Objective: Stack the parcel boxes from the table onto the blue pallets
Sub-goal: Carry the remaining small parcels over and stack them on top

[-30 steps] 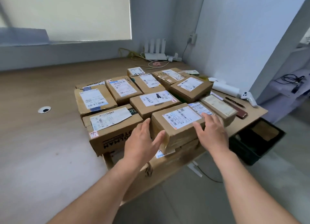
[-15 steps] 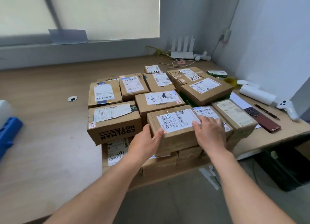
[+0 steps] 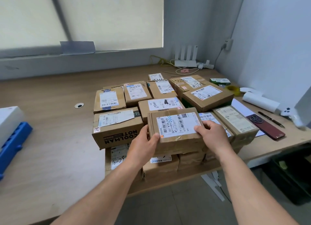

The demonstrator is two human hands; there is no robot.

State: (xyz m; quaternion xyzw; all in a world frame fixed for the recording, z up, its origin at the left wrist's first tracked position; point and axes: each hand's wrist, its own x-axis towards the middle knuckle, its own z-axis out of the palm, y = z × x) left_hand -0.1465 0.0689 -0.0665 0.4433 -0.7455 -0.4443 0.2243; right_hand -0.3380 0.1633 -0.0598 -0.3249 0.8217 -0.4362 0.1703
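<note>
Squarely between both hands sits the front parcel box [image 3: 175, 129], atop the stack on the table [image 3: 50, 140]: left hand [image 3: 145, 143] clamps its left edge, right hand [image 3: 211, 134] its right, seemingly tilted up.

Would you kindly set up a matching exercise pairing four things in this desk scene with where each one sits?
Things:
1. router
2. held parcel box
3. dark red phone
4. blue pallet

Places:
A. far left edge of view
B. between the left hand and the right hand
C. back corner by the wall
D. right end of the desk, beside a pen

Pairs: 1-C, 2-B, 3-D, 4-A
</note>
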